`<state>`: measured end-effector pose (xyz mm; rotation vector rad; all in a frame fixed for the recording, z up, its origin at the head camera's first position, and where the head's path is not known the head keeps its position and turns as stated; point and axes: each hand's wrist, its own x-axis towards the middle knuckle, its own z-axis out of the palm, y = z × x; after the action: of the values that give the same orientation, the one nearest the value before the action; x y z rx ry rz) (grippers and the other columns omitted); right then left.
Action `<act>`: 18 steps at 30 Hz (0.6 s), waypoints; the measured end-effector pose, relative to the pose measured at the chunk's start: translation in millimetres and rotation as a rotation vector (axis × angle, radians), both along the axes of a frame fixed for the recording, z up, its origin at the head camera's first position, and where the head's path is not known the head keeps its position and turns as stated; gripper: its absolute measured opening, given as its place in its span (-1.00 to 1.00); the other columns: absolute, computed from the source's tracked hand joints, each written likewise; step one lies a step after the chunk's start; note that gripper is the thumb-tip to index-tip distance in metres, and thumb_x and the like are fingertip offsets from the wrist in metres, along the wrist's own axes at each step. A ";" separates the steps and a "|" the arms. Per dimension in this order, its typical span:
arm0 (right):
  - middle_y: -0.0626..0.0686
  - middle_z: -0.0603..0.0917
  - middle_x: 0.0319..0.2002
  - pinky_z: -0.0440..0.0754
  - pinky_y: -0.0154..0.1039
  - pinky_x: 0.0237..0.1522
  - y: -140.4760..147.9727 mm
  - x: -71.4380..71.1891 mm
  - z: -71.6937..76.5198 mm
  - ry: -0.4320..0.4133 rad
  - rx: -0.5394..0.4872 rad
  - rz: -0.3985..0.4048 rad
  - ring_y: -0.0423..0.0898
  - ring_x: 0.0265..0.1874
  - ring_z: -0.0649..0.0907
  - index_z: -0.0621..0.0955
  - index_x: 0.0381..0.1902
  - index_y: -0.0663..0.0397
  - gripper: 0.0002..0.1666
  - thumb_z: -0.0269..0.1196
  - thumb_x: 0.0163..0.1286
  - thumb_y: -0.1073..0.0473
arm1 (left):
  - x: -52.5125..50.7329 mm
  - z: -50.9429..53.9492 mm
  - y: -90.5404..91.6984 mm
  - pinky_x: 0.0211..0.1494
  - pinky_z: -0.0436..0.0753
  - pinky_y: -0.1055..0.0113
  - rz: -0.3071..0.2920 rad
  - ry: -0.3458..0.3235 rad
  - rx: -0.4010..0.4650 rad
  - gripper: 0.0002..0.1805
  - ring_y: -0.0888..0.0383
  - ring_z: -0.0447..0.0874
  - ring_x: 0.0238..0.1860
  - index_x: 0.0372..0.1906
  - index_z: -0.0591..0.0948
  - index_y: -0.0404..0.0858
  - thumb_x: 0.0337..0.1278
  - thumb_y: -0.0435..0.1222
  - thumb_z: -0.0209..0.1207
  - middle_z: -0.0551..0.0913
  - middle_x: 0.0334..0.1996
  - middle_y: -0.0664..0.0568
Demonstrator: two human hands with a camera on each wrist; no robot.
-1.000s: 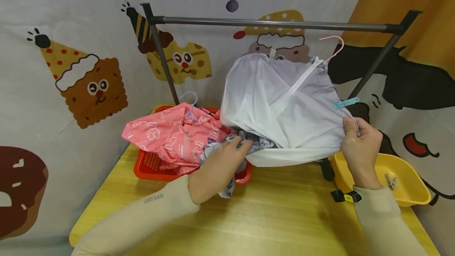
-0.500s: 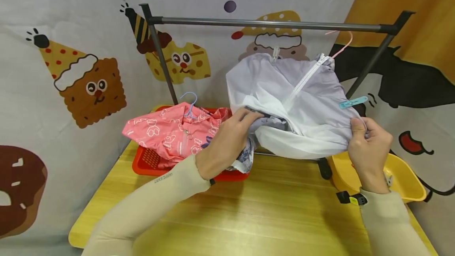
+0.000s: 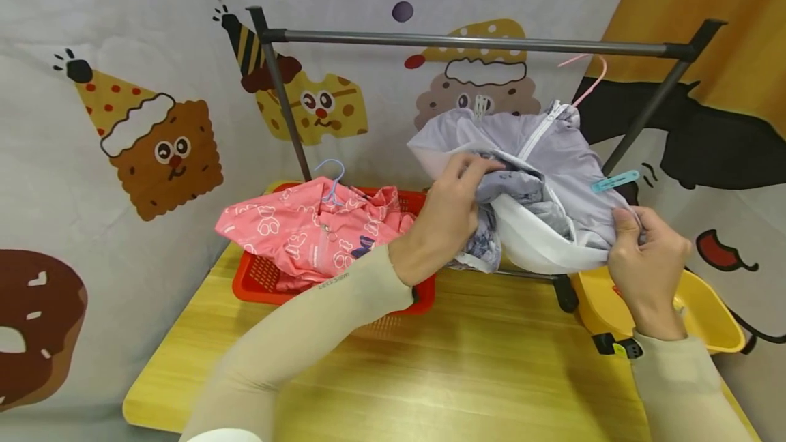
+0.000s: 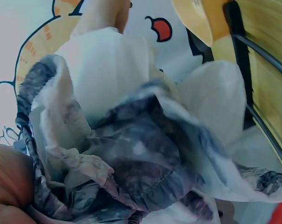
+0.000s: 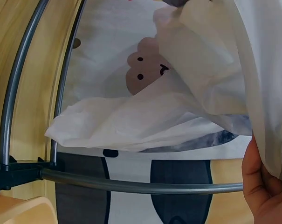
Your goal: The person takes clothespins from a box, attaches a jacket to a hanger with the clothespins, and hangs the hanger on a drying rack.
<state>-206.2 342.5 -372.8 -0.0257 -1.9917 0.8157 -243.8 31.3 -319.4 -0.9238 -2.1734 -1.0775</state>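
Along the far edge of the surface (image 3: 491, 367) stands a rack (image 3: 467, 40); before it, right of centre, is the raised pale jacket (image 3: 571, 149). At the far left corner lies a red basket (image 3: 264, 297) bearing a pink garment (image 3: 301, 224); by the right edge, a yellow basin (image 3: 715, 305). Your left grip (image 3: 445, 213) grasps the jacket's hem, your right grip (image 3: 647, 258) its side, below a teal clip (image 3: 615, 181).

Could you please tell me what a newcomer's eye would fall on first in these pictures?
Probably the pale lilac-and-white garment, bunched between the left hand and right hand, right of centre in the head view. Next might come the pink garment with white outlines, draped over the red basket to the left, then the cartoon-printed backdrop behind everything.
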 end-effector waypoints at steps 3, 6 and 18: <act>-0.82 0.46 -0.38 0.24 -0.69 -0.32 2.3 -0.7 -2.9 0.013 0.011 0.009 -0.70 -0.46 0.37 0.82 -0.12 0.51 -0.71 0.40 0.69 0.27 | 0.9 2.7 16.7 0.53 0.74 0.37 -0.026 -0.028 0.000 -0.31 -0.12 0.76 0.41 0.44 0.64 -0.29 0.31 -0.81 0.16 0.56 0.37 -0.26; -0.66 0.58 -0.40 0.23 -0.72 -0.29 -0.8 0.5 -1.5 0.039 0.025 0.012 -0.75 -0.43 0.36 0.81 -0.14 0.55 -0.72 0.40 0.67 0.31 | 0.8 1.2 32.9 0.36 0.77 0.51 -0.035 -0.050 -0.039 -0.29 -0.10 0.78 0.34 0.47 0.58 -0.30 0.28 -0.81 0.18 0.47 0.38 -0.27; 0.48 0.78 -0.36 0.22 -0.74 -0.28 12.2 -6.0 -10.7 0.070 0.090 0.042 -0.82 -0.40 0.34 0.79 -0.11 0.57 -0.64 0.38 0.72 0.24 | -21.4 -39.5 59.6 0.18 0.84 0.35 0.023 -0.115 -0.350 -0.56 -0.10 0.81 0.16 0.38 0.52 -0.36 0.54 -0.58 0.28 0.51 0.21 -0.27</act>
<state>-212.3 354.7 -383.5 0.0959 -1.9665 0.7430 -265.1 90.9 -358.9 -1.0022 -2.5133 -0.7673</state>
